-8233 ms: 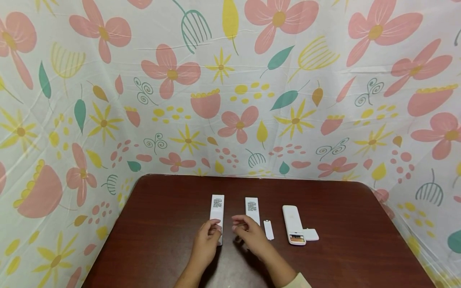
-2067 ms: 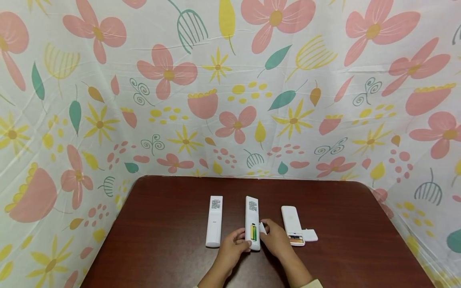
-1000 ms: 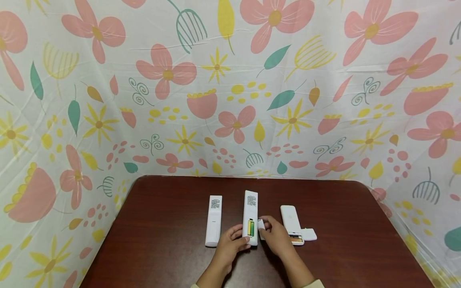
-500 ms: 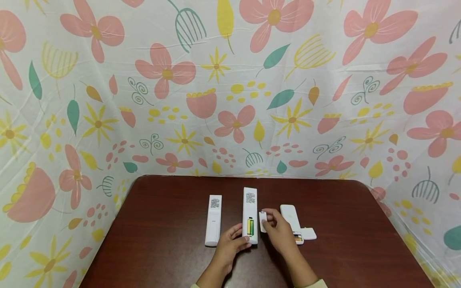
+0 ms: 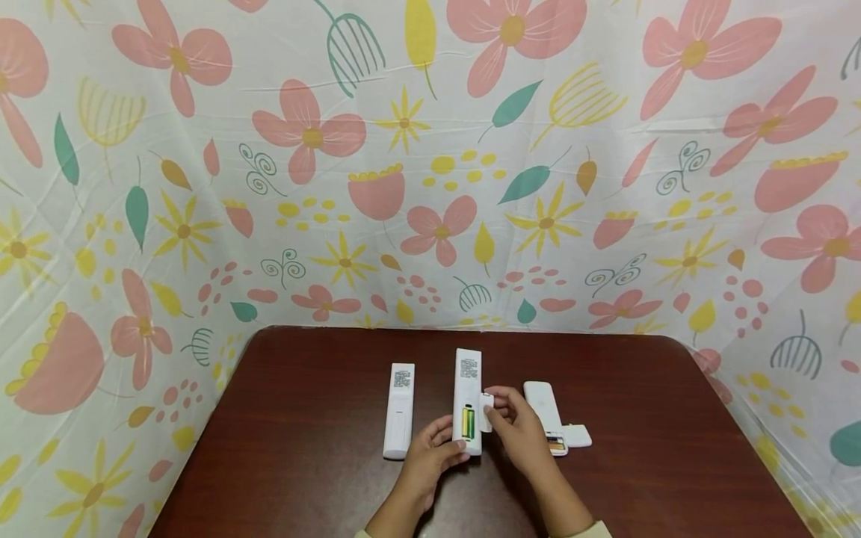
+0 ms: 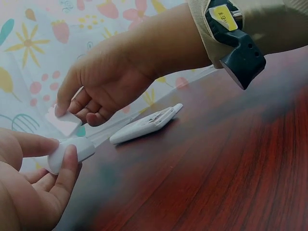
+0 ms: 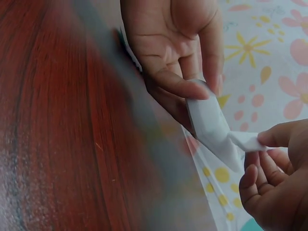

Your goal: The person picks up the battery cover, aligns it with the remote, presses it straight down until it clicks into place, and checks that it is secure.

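Note:
My left hand [image 5: 428,457] grips the lower end of a white remote control [image 5: 467,385], its back facing up in the head view. Two batteries [image 5: 467,424], yellow and green, lie in its uncovered compartment. My right hand [image 5: 522,427] pinches a small white battery cover [image 5: 486,413] at the remote's right edge, beside the compartment. In the left wrist view the cover [image 6: 63,121] sits tilted just above the held remote [image 6: 72,154]. The right wrist view shows the cover [image 7: 248,141] right at the side of the remote [image 7: 209,122].
Left of the hands a second white remote [image 5: 399,411] lies back up with its cover on. To the right lies a third white remote [image 5: 542,403], its compartment uncovered, a loose cover [image 5: 576,436] beside it. The brown table [image 5: 303,433] ends at a flowered cloth [image 5: 444,224].
Earlier my left hand was at the left remote; it now holds the middle one, whose cover is off. My right hand took that cover, raised it, then brought it left against the remote's edge.

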`<state>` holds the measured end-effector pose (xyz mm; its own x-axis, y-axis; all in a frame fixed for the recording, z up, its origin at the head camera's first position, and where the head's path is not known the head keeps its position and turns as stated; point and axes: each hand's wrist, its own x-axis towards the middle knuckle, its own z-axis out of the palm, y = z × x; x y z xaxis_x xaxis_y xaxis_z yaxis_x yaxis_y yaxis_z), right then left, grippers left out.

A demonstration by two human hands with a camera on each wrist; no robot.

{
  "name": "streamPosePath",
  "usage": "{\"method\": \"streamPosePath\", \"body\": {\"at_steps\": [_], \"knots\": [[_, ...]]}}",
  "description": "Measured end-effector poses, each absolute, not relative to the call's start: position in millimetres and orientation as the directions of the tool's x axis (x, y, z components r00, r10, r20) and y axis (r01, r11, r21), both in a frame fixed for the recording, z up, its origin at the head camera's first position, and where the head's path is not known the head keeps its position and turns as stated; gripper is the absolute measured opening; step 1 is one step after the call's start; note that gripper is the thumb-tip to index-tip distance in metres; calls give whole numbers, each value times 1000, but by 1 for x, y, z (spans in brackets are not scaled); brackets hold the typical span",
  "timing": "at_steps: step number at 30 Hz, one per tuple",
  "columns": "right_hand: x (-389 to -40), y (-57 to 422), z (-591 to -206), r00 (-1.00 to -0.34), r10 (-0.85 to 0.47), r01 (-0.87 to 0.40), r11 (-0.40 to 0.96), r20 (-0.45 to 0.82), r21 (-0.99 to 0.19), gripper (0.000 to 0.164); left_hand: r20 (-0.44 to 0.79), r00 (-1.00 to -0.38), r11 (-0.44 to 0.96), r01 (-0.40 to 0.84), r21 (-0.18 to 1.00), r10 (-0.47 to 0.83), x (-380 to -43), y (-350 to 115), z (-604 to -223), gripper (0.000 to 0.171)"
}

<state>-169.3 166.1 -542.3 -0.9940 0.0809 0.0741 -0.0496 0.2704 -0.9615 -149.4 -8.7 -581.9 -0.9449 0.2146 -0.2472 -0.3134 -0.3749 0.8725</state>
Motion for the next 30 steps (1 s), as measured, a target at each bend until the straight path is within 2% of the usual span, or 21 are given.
{"method": "streamPosePath", "body": {"at_steps": [7, 16, 23, 30], "knots": [[-167, 162, -538, -997, 20, -73, 234, 80, -970, 28, -243, -945, -363, -311, 879, 220, -149, -9, -581, 63], [-167, 159, -543, -995, 6, -98, 258, 102, -961, 20, -230, -944, -368, -306, 878, 236, -148, -10, -580, 63], [-166, 158, -542, -996, -11, -93, 236, 93, -967, 20, -232, -941, -375, -313, 873, 246, -147, -10, -579, 63], [-168, 156, -543, -997, 5, -74, 273, 78, -959, 21, -241, -939, -380, -322, 867, 245, -147, -9, -579, 62]]}}
